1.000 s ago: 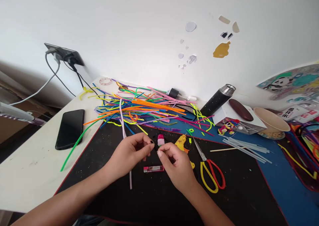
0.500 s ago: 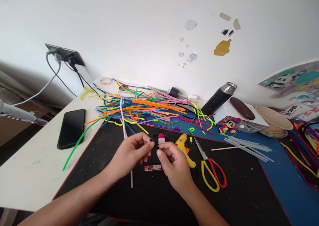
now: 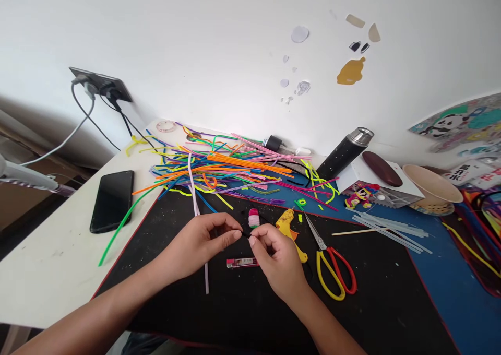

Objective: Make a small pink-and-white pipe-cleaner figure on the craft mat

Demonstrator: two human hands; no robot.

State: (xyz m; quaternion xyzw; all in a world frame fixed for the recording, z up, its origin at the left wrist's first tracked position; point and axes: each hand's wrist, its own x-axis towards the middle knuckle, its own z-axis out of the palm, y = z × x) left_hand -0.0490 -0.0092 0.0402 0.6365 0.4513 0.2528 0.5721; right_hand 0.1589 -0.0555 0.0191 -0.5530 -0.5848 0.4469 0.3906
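My left hand (image 3: 213, 240) and my right hand (image 3: 276, 253) meet over the black mat (image 3: 176, 308), thumb and forefinger of each pinched on a small black piece of pipe cleaner (image 3: 246, 234). Most of that piece is hidden by the fingertips. Just behind them stands a small pink and red wound pipe-cleaner piece (image 3: 254, 218). A small clear case with a red end (image 3: 240, 262) lies below the hands. The yellow glue gun (image 3: 285, 222) is partly covered by my right hand. Scissors (image 3: 331, 263) with one yellow and one red handle lie farther right.
Many coloured pipe cleaners (image 3: 219, 169) are heaped at the back. A phone (image 3: 112, 201) lies at left. Clear glue sticks (image 3: 387, 228), a black flask (image 3: 346, 151), a white box (image 3: 403, 193) and a bowl (image 3: 432, 185) are at right.
My left fingers have shifted from a raised pinch to hold the black piece level, with fingertips closer to my right ones. The things on the table have stayed put.
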